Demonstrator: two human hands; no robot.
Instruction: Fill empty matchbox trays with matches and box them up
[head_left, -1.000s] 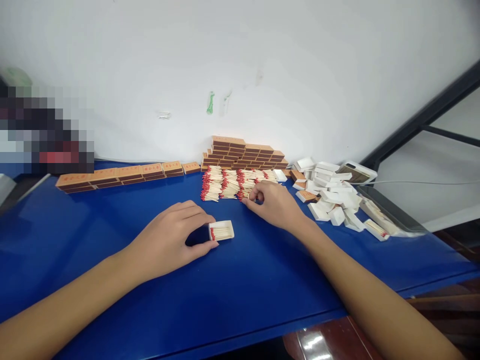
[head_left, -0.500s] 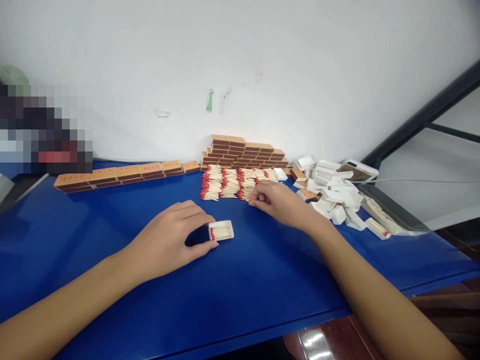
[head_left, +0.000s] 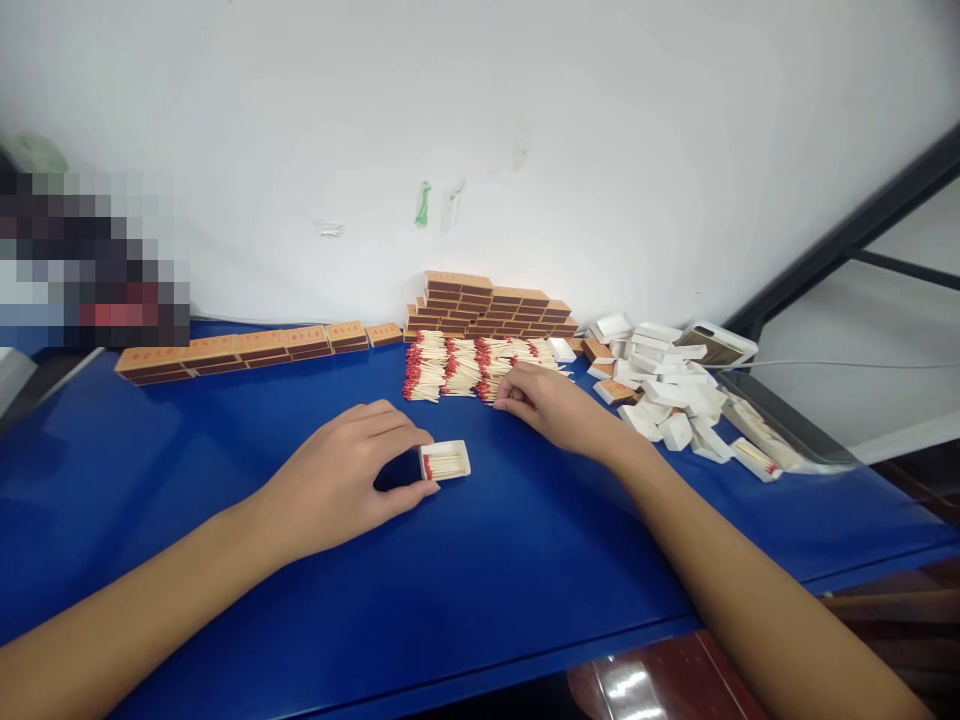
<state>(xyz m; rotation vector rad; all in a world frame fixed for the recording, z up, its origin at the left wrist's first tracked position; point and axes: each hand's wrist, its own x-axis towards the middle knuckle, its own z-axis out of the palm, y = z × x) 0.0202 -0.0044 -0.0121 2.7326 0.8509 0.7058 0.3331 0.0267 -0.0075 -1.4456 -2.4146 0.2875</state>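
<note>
A white matchbox tray (head_left: 463,462) lies on the blue table with several red-tipped matches (head_left: 445,466) in it. My left hand (head_left: 360,465) grips its left end between thumb and fingers. Farther back, my right hand (head_left: 536,400) is at the front of the piled matches (head_left: 460,368), its fingertips pinched together at the pile's edge. Whatever sits between those fingertips is too small to make out. The piled matches lie in several rough columns, heads mostly to the left.
Closed matchboxes (head_left: 487,302) are stacked against the wall, and more matchboxes (head_left: 289,343) form a row at the left. White trays (head_left: 667,375) lie heaped at the right, near a phone (head_left: 716,342) and a dark bin-like container (head_left: 795,415). A blurred-out person (head_left: 90,265) is at far left.
My right hand has shifted very slightly left along the match pile, fingers still pinched. The left hand stays on the tray; the whole view has moved a little.
</note>
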